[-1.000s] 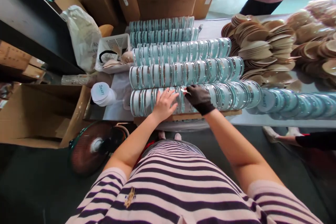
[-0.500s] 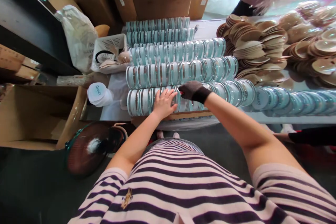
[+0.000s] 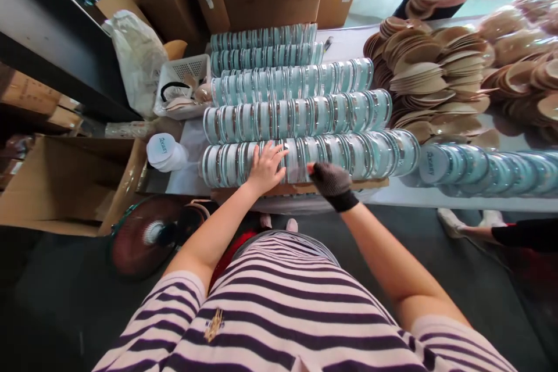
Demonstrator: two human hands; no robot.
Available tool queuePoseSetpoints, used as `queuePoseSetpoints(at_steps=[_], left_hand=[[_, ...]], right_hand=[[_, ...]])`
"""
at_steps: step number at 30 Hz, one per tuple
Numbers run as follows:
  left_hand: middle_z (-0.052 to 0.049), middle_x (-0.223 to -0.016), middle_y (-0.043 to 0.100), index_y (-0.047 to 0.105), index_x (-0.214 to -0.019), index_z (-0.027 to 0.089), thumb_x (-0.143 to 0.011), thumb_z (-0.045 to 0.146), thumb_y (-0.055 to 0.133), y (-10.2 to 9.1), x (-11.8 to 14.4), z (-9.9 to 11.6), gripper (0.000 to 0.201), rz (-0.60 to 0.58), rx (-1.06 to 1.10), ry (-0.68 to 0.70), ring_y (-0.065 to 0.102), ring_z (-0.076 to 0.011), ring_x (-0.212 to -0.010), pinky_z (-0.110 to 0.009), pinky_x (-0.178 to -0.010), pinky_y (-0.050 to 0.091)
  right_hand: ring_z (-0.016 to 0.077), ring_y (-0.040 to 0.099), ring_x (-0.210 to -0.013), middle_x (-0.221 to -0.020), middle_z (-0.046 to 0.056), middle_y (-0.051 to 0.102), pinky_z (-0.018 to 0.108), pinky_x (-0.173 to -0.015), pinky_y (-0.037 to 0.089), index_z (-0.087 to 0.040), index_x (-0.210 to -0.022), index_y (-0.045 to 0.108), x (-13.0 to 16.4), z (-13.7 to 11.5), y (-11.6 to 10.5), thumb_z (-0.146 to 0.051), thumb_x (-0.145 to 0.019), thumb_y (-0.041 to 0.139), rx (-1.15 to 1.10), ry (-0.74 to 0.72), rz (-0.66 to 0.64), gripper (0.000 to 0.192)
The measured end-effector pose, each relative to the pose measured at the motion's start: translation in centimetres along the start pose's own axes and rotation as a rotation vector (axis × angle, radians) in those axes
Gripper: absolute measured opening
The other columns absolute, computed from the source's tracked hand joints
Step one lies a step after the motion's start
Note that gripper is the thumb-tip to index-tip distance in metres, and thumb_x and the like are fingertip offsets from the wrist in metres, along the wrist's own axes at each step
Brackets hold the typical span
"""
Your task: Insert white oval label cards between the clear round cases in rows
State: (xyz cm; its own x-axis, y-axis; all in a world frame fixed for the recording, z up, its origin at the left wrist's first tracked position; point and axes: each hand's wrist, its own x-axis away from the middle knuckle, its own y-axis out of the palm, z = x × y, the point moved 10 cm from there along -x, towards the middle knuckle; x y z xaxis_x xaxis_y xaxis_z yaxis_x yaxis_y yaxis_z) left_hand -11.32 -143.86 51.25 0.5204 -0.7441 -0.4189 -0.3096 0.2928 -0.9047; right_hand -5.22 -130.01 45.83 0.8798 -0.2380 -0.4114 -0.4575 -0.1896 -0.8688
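The nearest row of teal-rimmed round cases (image 3: 349, 154) lies on edge along the tabletop (image 3: 436, 197), closest to the person. The bare left hand (image 3: 267, 165) stays spread flat on that row, while the gloved right hand (image 3: 331, 179) has drawn back from the row's top to its near edge, fingers curled; whether it grips anything I cannot tell. Tan discs (image 3: 431, 75) beyond blur.

The table (image 3: 436, 200) is packed with rows of teal lids (image 3: 296, 119). Tan discs (image 3: 436, 78) are heaped at the right, a white basket (image 3: 185, 78) at the left.
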Motion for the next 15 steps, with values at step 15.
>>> queuePoseSetpoints(at_steps=[15], left_hand=[[-0.004,-0.156,0.041,0.040,-0.150,0.030,-0.090,0.046,0.055,3.2,-1.7,3.4,0.063,-0.053,-0.083,0.065,0.030,-0.0286,-0.148,-0.061,-0.122,0.008]], right_hand=[[0.0332,0.065,-0.106,-0.102,0.017,0.071,0.051,-0.093,0.047,-0.006,-0.104,0.072,-15.3,-2.9,-0.9,-0.021,-0.073,0.073,0.345,-0.105,-0.616,0.034]])
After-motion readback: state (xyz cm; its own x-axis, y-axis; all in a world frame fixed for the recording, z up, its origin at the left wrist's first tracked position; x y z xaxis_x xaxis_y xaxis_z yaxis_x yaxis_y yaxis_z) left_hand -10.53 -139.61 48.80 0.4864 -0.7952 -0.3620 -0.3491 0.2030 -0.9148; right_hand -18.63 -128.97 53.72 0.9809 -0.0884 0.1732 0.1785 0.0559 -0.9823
